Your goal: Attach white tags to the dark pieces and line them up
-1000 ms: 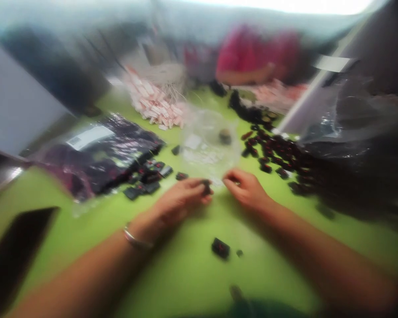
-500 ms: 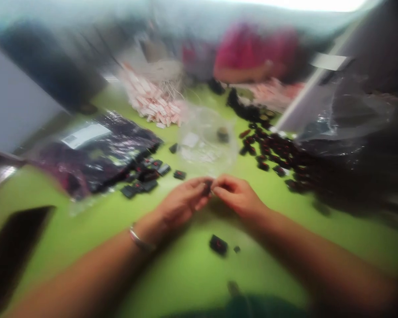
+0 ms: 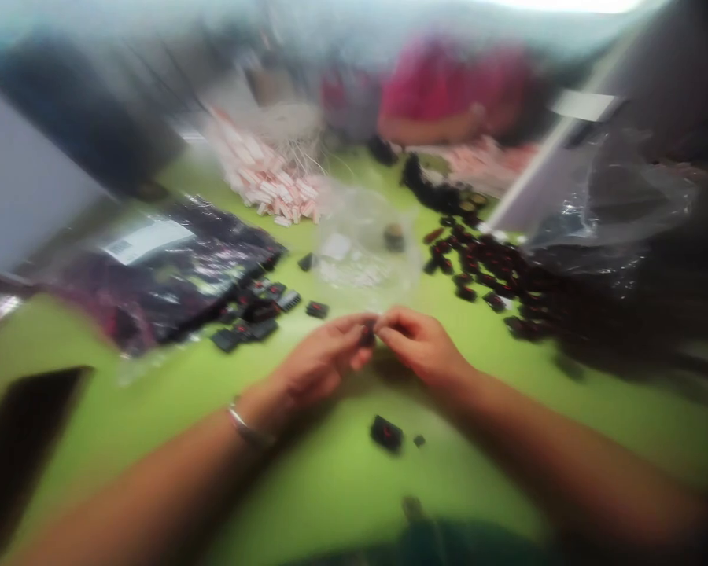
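My left hand [image 3: 329, 354] is closed on a small dark plastic part [image 3: 368, 333], held between thumb and fingers. Its finer shape is blurred. My right hand [image 3: 418, 341] meets it from the other side, thumb and forefinger pinched against the part's edge; whatever lies in that pinch is too small to make out. Below the hands, a black rectangular block with a red mark [image 3: 386, 433] lies on the green table [image 3: 307, 503], with a tiny dark piece [image 3: 418, 441] beside it. Another black block [image 3: 317, 309] sits just beyond my left fingers.
A clear plastic bag [image 3: 366, 267] holding small white pieces lies ahead. Left are a labelled bag of dark parts [image 3: 182, 267] and loose black blocks [image 3: 256, 318]. Right, many dark parts [image 3: 495, 275] spread out. Pinkish-white pieces [image 3: 277, 189] are piled behind; a person in pink [image 3: 425, 94] sits opposite.
Both hands stay together around the small dark part, with only a slight shift of the fingers. The whole view has moved slightly.
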Tool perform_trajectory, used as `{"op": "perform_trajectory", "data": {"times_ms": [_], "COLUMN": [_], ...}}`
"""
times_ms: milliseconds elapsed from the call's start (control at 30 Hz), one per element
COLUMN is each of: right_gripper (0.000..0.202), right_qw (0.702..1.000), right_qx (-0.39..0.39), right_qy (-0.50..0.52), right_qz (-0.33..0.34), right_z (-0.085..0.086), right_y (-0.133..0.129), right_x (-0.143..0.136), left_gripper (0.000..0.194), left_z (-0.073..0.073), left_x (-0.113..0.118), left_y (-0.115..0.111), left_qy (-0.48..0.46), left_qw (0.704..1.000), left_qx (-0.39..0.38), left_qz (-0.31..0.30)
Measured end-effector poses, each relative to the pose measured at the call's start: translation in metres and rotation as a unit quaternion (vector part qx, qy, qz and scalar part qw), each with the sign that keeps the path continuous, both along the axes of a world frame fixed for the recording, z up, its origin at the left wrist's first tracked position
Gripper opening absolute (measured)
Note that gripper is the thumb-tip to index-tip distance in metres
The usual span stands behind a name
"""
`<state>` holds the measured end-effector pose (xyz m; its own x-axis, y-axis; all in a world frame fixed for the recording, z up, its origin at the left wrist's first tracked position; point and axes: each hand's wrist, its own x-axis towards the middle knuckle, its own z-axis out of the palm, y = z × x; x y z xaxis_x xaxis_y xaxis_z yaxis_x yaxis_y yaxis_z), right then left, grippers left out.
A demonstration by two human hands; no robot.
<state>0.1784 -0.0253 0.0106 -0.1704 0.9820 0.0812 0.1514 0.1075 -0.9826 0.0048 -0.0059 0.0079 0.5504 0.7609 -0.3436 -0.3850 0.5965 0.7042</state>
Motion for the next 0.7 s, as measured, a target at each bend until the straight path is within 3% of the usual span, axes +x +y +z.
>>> {"op": "perform_trajectory", "data": {"times_ms": [567,700], "right_gripper": [0.008,0.004], "right_qw": [0.992,0.996], "right_qx": [0.093,0.06], "right_qy": [-0.082,-0.064], "right_qz": [-0.009,-0.021], "right_z": [-0.0008,-0.0001], "right_y": [-0.003,-0.0026], "right_x": [-0.0015,-0.0011], "left_gripper": [0.033,0.039], "left_z": [-0.0012,-0.0062], "left_x": [-0.0023,-0.0046], "left_y": [0.0003,0.0001], "left_qy": [-0.009,-0.001], "left_qw": [1.0,0.999], "left_qx": [-0.002,0.025], "left_qz": [-0.017,-0.036]}}
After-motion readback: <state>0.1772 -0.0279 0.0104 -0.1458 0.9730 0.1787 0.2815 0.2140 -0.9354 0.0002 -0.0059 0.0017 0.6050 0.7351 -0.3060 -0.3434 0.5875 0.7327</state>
